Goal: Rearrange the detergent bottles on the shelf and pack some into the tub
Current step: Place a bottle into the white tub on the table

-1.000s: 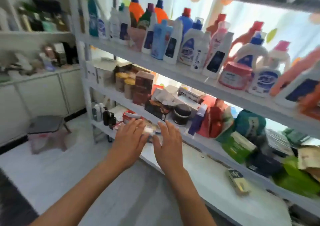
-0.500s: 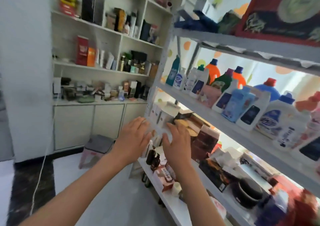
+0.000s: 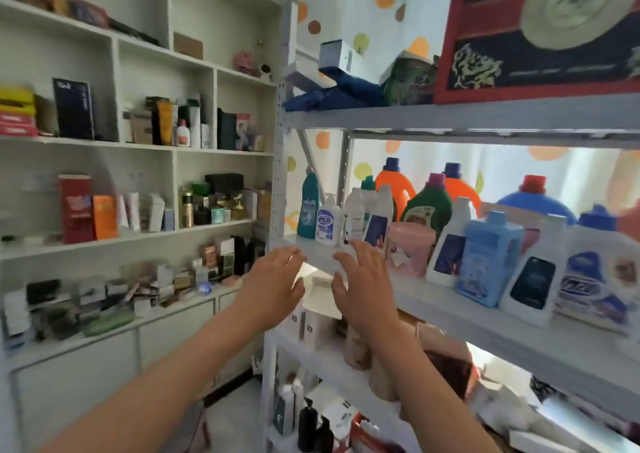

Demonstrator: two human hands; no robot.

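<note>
A: Standing before a grey metal rack [image 3: 485, 317], we have a white wall unit [image 3: 138, 147] of boxes and small bottles to our left and a curtain with orange and green dots [image 3: 374, 12] behind the rack.

B: And our hands?

A: Both are raised just in front of the near left end of the detergent shelf. The left hand [image 3: 273, 286] has its fingers straight and spread, holding nothing. The right hand [image 3: 363, 286] is the same, its grip released, fingertips close to the shelf edge; we cannot tell if they touch it.

B: Where are the detergent bottles?

A: In a crowded row on that shelf: a teal bottle [image 3: 308, 206] at the far left, a white pump bottle [image 3: 328, 222] beside it, then white bottles with dark labels [image 3: 377, 220]. A pink tub [image 3: 410, 248] stands in the front row, with a green bottle [image 3: 427, 206] and orange bottles [image 3: 398, 184] behind it. A light blue bottle [image 3: 490, 258] stands further right.

B: Anything in the way?

A: The rack's upright post [image 3: 278, 175] stands just beside the left hand. Above, a blue cloth [image 3: 339, 94] and a red-framed board [image 3: 536, 33] fill the top shelf.

B: Any labels readable?

A: No, all of them are too blurred to read.
</note>
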